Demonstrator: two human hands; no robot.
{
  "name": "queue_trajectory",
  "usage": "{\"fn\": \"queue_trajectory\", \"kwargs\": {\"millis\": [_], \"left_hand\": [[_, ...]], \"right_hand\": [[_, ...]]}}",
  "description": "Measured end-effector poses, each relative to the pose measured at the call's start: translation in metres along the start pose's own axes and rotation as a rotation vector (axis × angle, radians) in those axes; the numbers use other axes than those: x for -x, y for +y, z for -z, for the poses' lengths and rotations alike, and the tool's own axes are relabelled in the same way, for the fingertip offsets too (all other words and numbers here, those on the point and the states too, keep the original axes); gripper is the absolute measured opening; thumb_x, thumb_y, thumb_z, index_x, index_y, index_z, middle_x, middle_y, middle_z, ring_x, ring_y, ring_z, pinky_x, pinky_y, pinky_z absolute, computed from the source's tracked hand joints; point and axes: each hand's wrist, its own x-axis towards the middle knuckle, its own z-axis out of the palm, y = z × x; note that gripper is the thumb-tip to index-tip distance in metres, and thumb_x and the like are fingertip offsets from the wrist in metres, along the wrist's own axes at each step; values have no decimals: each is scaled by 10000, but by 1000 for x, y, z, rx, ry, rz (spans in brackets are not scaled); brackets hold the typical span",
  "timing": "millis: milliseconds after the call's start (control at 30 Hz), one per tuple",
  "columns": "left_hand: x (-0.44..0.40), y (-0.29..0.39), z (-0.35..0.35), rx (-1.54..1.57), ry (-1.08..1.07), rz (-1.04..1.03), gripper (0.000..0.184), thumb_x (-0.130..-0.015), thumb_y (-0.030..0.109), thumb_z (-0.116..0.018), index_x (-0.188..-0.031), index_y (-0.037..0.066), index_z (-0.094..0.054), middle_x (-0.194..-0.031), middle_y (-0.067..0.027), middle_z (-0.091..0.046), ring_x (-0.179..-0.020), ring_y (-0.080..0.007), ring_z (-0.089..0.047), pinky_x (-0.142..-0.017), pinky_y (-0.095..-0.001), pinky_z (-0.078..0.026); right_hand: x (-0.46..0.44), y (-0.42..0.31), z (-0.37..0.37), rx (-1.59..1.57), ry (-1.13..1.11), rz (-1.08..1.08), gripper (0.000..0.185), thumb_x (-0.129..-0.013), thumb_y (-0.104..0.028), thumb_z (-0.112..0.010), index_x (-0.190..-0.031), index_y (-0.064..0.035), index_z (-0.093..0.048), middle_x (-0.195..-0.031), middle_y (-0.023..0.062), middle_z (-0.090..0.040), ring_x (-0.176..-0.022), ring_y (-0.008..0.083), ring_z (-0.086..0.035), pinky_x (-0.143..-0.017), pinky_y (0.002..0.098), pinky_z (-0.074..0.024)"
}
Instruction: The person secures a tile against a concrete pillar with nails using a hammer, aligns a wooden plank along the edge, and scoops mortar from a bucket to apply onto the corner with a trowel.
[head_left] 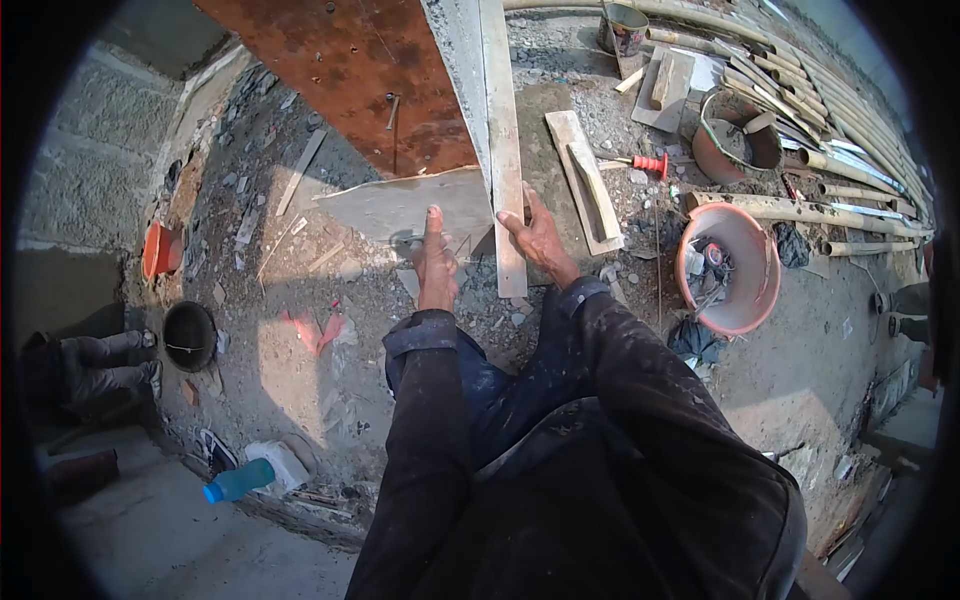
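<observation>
My left hand (436, 265) holds the near edge of a thin, grey-smeared board (385, 208), thumb on its face and fingers partly hidden. That board lies against the lower end of a rust-brown panel (350, 75) with a nail (392, 112) sticking out of it. With thumb and fingers, my right hand (540, 240) grips the edge of a long wooden batten (507, 150) near its lower end. The batten runs along a pale, rough cement face (460, 60) beside the panel.
On the right stand a pink bucket (735, 270) with items inside and a mortar-stained bucket (735, 150). A wooden float (590, 185) lies on the rubble-strewn ground, near bamboo poles (800, 210). At left are a black bowl (189, 335), a blue-green bottle (240, 481) and another person's legs (110, 360).
</observation>
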Motion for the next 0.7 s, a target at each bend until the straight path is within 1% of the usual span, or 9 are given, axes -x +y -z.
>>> {"fn": "queue_trajectory", "kwargs": {"millis": [133, 200, 233, 300, 400, 533, 600, 633, 700], "left_hand": [[4, -24, 0, 23, 60, -69, 975, -797, 644, -833, -1331, -124, -556, -1249, -249, -635, -678, -165, -602, -652, -323, -508], [15, -52, -5, -376, 335, -382, 895, -821, 630, -795, -1244, -140, -626, -1221, -294, -679, -935, -312, -713, -849, -396, -541], [31, -49, -6, -372, 352, -371, 895, -821, 630, -795, -1244, -140, -626, -1221, -294, -679, -935, -312, -713, -849, -396, -541], [62, -41, -10, -777, 31, -110, 908, -808, 700, -732, -1140, -145, -695, -1181, -330, -709, -1114, -405, -707, -934, -451, -535], [75, -37, -18, -1145, 35, -15, 967, -785, 796, -672, -1100, -117, -738, -1179, -338, -713, -1157, -428, -689, -940, -464, -533], [56, -63, -21, -1162, -41, 19, 1045, -744, 874, -635, -1114, -97, -747, -1159, -312, -727, -1126, -415, -698, -940, -472, -526], [52, -76, -19, -714, -194, 13, 941, -802, 803, -676, -1155, -66, -748, -1118, -242, -747, -1049, -340, -714, -890, -427, -532], [50, -80, -20, -713, -189, 13, 941, -802, 803, -676, -1155, -66, -748, -1118, -242, -747, -1049, -340, -714, -890, -427, -532], [51, -85, -24, -210, -317, 65, 791, -873, 673, -723, -1197, -49, -737, -1058, -151, -743, -961, -238, -700, -842, -378, -523]], "right_hand": [[3, -14, 3, -110, -38, -9, 851, -905, -337, -748, -1555, 65, -375, -1379, 309, -616, -1300, 391, -604, -1086, 433, -462], [0, -4, 0, -51, -1, 7, 845, -894, -341, -761, -1542, 66, -402, -1382, 306, -615, -1301, 387, -606, -1094, 431, -460], [-4, 2, -2, -48, -21, 2, 845, -894, -341, -761, -1542, 66, -402, -1382, 306, -615, -1301, 387, -606, -1094, 431, -460], [-7, 11, -4, 15, 32, 68, 865, -889, -344, -767, -1549, 68, -390, -1389, 305, -612, -1306, 389, -603, -1105, 442, -452], [-3, 4, -3, -13, 24, 52, 808, -883, -341, -773, -1517, 33, -440, -1358, 292, -634, -1286, 388, -613, -1095, 455, -456], [-6, -4, 0, -74, -26, -13, 701, -906, -296, -763, -1472, 3, -478, -1251, 247, -681, -1129, 324, -654, -965, 418, -503], [-4, -5, 0, -128, -53, -56, 670, -953, -255, -738, -1495, 10, -446, -1139, 192, -715, -919, 217, -681, -789, 352, -547], [-5, -5, 0, -129, -57, -54, 670, -953, -255, -738, -1495, 10, -446, -1139, 192, -715, -919, 217, -681, -789, 352, -547], [-5, -4, -2, -151, -34, -61, 695, -951, -266, -744, -1501, 26, -435, -1173, 210, -703, -968, 238, -683, -828, 359, -548]]}}
